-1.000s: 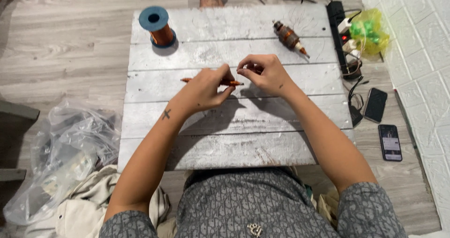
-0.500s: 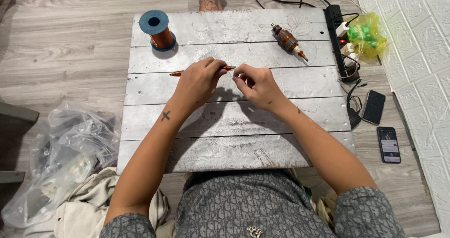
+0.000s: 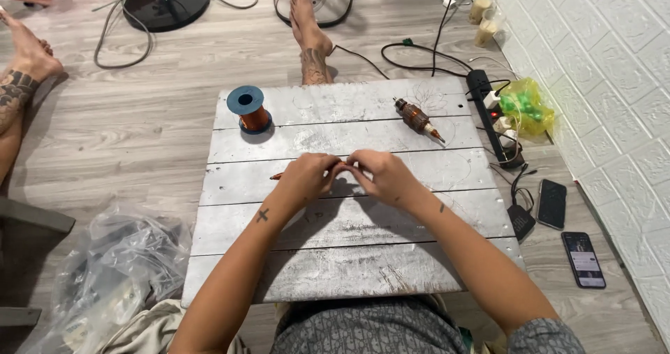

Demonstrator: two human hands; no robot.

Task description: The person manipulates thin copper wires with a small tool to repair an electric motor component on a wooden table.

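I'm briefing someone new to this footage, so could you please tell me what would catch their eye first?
First, the left hand and right hand meeting at the middle of the pale plank board, pinching a thin reddish stick. Next, the blue-capped spool of copper wire at the board's far left, and the copper-wound motor armature at its far right.

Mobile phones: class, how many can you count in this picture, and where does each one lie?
2. One dark phone lies on the floor right of the wooden board; a second phone, screen lit, lies nearer the tiled wall. Others may be hidden.
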